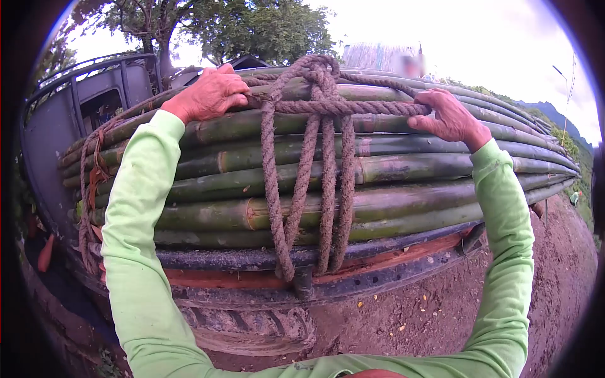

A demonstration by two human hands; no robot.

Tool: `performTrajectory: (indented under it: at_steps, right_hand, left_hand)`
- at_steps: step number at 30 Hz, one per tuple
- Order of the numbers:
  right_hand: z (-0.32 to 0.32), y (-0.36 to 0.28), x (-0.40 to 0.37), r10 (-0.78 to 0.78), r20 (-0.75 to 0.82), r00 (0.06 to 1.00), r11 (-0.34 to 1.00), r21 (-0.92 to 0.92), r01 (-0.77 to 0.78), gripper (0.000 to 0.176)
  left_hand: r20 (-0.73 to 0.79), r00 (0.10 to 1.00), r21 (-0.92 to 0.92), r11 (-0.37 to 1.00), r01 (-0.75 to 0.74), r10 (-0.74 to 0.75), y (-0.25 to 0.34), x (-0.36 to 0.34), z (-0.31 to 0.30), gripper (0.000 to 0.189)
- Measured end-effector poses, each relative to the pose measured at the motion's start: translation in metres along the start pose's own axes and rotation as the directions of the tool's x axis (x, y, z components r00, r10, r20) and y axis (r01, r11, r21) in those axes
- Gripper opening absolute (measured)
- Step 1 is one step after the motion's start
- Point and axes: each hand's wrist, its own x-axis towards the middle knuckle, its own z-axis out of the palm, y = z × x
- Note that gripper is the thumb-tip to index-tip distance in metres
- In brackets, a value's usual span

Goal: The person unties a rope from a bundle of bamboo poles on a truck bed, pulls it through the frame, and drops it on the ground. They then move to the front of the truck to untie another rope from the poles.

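Observation:
A stack of long green bamboo poles [391, 167] lies along the bed of a truck. A thick brown rope [302, 183] runs in several strands from the bed's rail up over the poles to a knot [318, 79] on top. My left hand [211, 93] grips the rope just left of the knot. My right hand [449, 115] holds the horizontal rope strand to the right of the knot. Both arms wear light green sleeves.
The truck's dark cab [88, 104] stands at the left, with a second rope lashing [88, 183] near it. The metal bed rail [378, 261] and a tyre [252, 324] sit below the poles. Bare dirt ground [428, 315] spreads to the right. Trees stand behind.

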Motion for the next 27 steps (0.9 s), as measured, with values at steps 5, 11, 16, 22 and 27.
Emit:
performTrajectory:
  at_steps: [5, 11, 16, 22, 27]
  right_hand:
    - [-0.030, -0.152, -0.016, -0.444, -0.294, 0.847, 0.896, -0.161, 0.414, 0.014]
    - [0.049, -0.176, 0.104, -0.303, -0.333, 0.893, 0.933, -0.295, 0.207, 0.012]
    - [0.032, -0.171, 0.106, -0.287, -0.276, 0.917, 0.958, -0.106, 0.268, 0.038]
    - [0.021, -0.032, 0.032, 0.000, -0.008, 1.000, 0.936, 0.352, 0.003, 0.071]
    - [0.017, -0.038, 0.010, -0.131, -0.115, 0.985, 0.986, 0.091, 0.142, 0.048]
  left_hand:
    - [-0.252, 0.951, 0.296, 0.921, 0.252, -0.179, -0.053, 0.015, 0.018, 0.021]
    - [0.002, 0.677, -0.211, 0.662, 0.719, -0.736, 0.024, 0.035, -0.005, 0.035]
    - [-0.261, 0.965, -0.322, 0.940, -0.112, 0.025, 0.012, 0.035, 0.046, 0.035]
    - [-0.090, 0.994, -0.148, 0.986, -0.077, 0.064, 0.022, 0.051, 0.028, 0.022]
    - [-0.117, 0.991, 0.086, 0.994, 0.071, -0.061, -0.044, 0.033, 0.032, 0.022]
